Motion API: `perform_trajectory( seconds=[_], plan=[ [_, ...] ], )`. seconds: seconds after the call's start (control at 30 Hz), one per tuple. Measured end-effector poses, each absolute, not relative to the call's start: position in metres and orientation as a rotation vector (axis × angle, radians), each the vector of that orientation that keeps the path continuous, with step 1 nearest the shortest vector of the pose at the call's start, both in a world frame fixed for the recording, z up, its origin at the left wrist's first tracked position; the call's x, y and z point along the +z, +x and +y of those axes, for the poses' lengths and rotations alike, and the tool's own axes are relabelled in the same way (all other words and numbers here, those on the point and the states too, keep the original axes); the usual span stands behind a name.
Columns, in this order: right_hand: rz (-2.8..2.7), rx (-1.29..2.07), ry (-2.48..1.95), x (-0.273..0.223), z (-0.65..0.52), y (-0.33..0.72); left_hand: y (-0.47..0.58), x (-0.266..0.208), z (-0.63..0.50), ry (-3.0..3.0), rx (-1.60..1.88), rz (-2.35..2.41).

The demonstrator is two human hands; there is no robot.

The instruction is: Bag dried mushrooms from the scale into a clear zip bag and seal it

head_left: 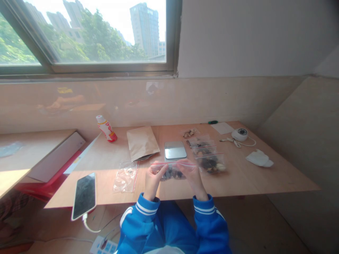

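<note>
Blue sleeves [212, 227] w/ white stripes are seen nearest, at the table's [254, 181] near edge. Just in from that edge's middle, a clear bag [173, 173] of dark pieces is held by both hands: its red-lined top is pinched b/w thumb & fingers of the L hand [153, 180] at one end, and of the R hand [194, 179] at the other. Whether the strip is fully pressed shut can't be told, nor whether the bag's base is resting on the wood.

Directly beyond it, a scale [175, 150] is set. To its right, a row of packed bags [211, 164] is laid out, overlapping in part, running toward the far edge; at least 4 can be made out. So, as judged, filling is done for those, the held one is prob. near finished, & closing may be left. Flat bags [125, 179], seemingly unfilled, are left lying nearer the near L corner. A brown pouch [143, 143] is placed beyond them, mouth toward the near edge; its contents can't be seen.

Farther out, a bottle [106, 129] is stood by the far L corner, and a phone [84, 194] is put over the near edge, L end. Near the far R corner, a white device [239, 134] w/ cord, paper [222, 128] & a green-handled tool [212, 122] are found; crumpled tissue [259, 158] is seen toward the R edge.
</note>
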State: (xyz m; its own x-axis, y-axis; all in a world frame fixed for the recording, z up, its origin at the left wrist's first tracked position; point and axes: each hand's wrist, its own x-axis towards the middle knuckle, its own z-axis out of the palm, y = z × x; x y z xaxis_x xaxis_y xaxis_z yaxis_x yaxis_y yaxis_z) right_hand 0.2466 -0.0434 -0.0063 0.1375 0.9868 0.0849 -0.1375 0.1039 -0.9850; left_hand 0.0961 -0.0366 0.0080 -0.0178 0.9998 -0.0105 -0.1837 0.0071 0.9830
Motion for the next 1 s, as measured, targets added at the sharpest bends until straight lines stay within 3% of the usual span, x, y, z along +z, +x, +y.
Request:
perform_trajectory(
  seconds=[0.5,1.0],
  plan=[
    [-1.047,1.026,-1.095,-0.0084,-0.0419,0.2435,0.0968,0.0044,-0.0371,1.113,1.274,1.073],
    [-1.065,1.18,-1.173,-0.004,-0.0431,0.2408,0.0969,0.0044,-0.0365,1.23,1.248,1.08]
  ],
)
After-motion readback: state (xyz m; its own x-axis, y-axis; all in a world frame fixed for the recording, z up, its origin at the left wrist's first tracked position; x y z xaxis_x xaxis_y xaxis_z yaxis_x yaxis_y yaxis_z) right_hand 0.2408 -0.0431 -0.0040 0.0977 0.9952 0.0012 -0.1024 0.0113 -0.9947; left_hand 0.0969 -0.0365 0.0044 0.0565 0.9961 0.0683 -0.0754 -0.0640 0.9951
